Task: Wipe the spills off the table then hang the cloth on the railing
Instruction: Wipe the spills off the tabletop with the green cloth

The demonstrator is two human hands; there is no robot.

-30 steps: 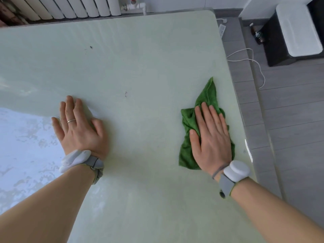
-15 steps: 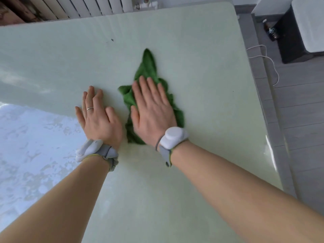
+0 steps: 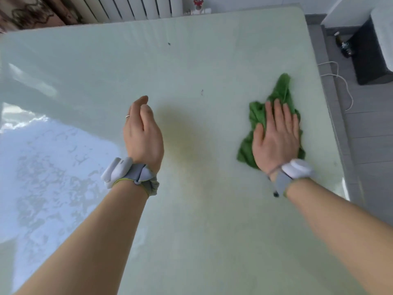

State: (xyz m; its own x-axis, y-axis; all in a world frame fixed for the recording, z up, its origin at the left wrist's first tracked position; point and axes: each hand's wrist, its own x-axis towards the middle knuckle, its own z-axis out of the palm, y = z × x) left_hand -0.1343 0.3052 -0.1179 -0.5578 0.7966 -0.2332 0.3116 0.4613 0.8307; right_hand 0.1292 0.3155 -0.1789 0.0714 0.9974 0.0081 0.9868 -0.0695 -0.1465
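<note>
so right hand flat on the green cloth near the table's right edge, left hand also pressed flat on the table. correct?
Not quite. The head view shows the left hand raised on edge with its fingers loosely curved, not pressed flat on the table, and holding nothing. The rest stands: the right hand lies flat on the green cloth near the table's right edge.

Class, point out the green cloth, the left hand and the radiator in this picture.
green cloth (image 3: 281, 90), head view, its far tip.
left hand (image 3: 142, 135), head view, its back.
radiator (image 3: 136, 7), head view, its white fins.
</note>
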